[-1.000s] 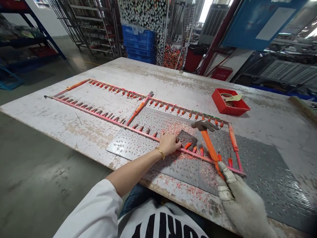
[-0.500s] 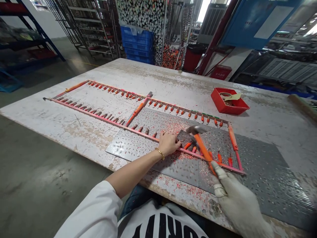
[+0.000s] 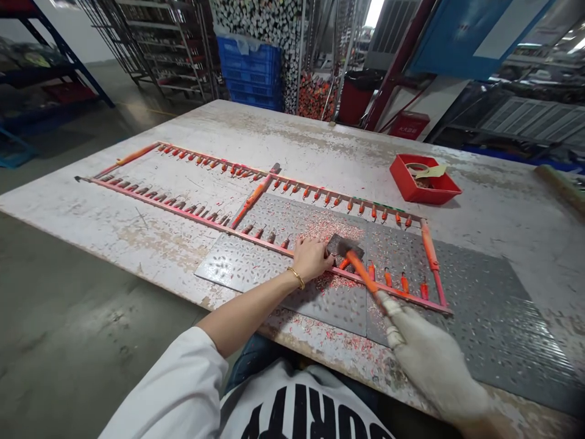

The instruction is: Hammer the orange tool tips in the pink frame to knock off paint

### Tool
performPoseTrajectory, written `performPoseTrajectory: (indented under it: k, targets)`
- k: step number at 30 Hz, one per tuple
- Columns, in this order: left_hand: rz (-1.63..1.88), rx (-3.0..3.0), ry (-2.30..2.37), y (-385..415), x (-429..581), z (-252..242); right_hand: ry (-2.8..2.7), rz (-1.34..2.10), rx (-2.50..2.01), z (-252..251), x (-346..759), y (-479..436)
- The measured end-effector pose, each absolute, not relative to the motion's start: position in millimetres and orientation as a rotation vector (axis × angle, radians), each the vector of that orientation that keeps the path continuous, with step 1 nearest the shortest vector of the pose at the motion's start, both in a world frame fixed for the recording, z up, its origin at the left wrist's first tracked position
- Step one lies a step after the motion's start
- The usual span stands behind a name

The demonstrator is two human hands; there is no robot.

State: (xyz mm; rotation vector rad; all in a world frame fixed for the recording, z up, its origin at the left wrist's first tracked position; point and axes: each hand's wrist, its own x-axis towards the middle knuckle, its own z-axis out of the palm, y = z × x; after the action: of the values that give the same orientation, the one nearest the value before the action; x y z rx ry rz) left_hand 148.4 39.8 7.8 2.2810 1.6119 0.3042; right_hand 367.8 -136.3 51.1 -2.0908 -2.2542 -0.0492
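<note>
Our hands are both at work: the gloved right hand (image 3: 434, 360) is closed narrowly around the orange handle of a hammer (image 3: 362, 272), and the bare left hand (image 3: 311, 259), with a gold bangle (image 3: 296, 278) at its wrist, has its fingers curled against a dark metal block (image 3: 340, 245), apparently pinning it. The hammer's head meets the top of that block, though the exact contact is hard to make out. We judge the step in hand to be a hammer stroke on the block, and any further blow calls for the block to stay pinned, with our fingers kept clear. Just in front of the block runs the lower rail of a pink-red metal rack (image 3: 183, 213), lined with small orange-tipped pieces (image 3: 388, 278). Under the block lies a perforated steel plate (image 3: 242, 259), scattered with pink and white shavings (image 3: 329, 228). Well beyond the block, to the right, a red tray (image 3: 423, 188) on the tabletop (image 3: 137, 231) holds a roll of tape (image 3: 417, 168). Farther back from the block stand blue crates (image 3: 249, 73). Nearest us, our shirt (image 3: 301, 414) shows large black letters, partly cut off and not fully readable; no other writing can be read.
</note>
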Motion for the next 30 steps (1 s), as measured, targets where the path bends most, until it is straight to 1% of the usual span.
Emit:
performPoseTrajectory:
  k: [3, 10, 16, 24, 30]
  targets:
    - [0.309, 2.278, 1.611, 40, 148, 8, -2.325, 0.056, -2.083, 45, 368, -132]
    - [0.365, 2.281, 1.636, 37, 149, 3, -2.094, -0.169, -2.063, 68, 376, -138]
    - [0.377, 2.301, 1.663, 37, 151, 2, -2.350, 0.010, -2.089, 55, 378, -131]
    - [0.295, 2.245, 1.652, 44, 153, 8, -2.051, -0.104, -2.053, 73, 386, -138]
    - [0.306, 2.259, 1.647, 46, 154, 7, -2.366, 0.050, -2.074, 54, 387, -124]
